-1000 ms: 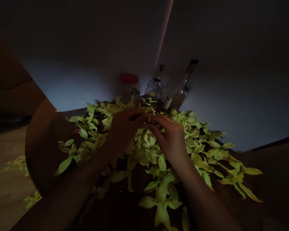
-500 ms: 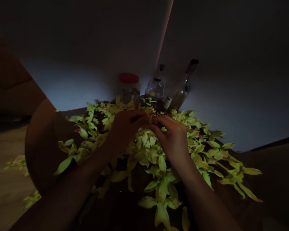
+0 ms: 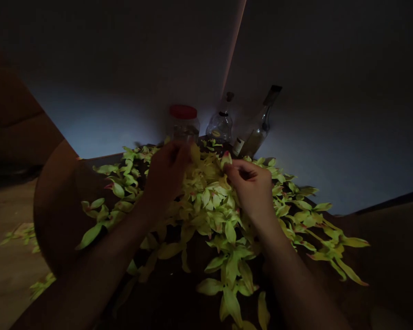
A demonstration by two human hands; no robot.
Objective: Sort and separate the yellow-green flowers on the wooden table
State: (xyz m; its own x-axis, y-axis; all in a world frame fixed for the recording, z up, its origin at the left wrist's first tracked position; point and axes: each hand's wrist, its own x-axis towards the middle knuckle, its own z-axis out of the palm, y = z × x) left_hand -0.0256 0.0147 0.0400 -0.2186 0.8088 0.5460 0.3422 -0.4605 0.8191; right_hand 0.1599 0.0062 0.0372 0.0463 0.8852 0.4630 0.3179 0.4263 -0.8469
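Observation:
My right hand [image 3: 253, 185] pinches a pale yellow-green petal with a reddish tip [image 3: 226, 158] between thumb and fingers, over the heap. To its left, apart from it, my left hand [image 3: 167, 172] is closed in a pinch. A blurred yellowish patch shows at its fingertips, but I cannot make out what it is. Beneath and around both hands spreads a heap of yellow-green flowers [image 3: 215, 197], some with reddish edges, on a dark round-edged table [image 3: 58, 220].
Behind the heap, against the wall corner, stand a clear jar with a red lid [image 3: 183, 123], a rounded glass bottle [image 3: 220, 127] and a long-necked bottle [image 3: 259, 130] that looks tilted. More flowers lie lower down at the left, over the wooden floor [image 3: 7, 270].
My hands, together at the fingertips before, have drawn apart. My left hand moved left, my right slightly right, and the red-tipped petal now shows in my right fingers.

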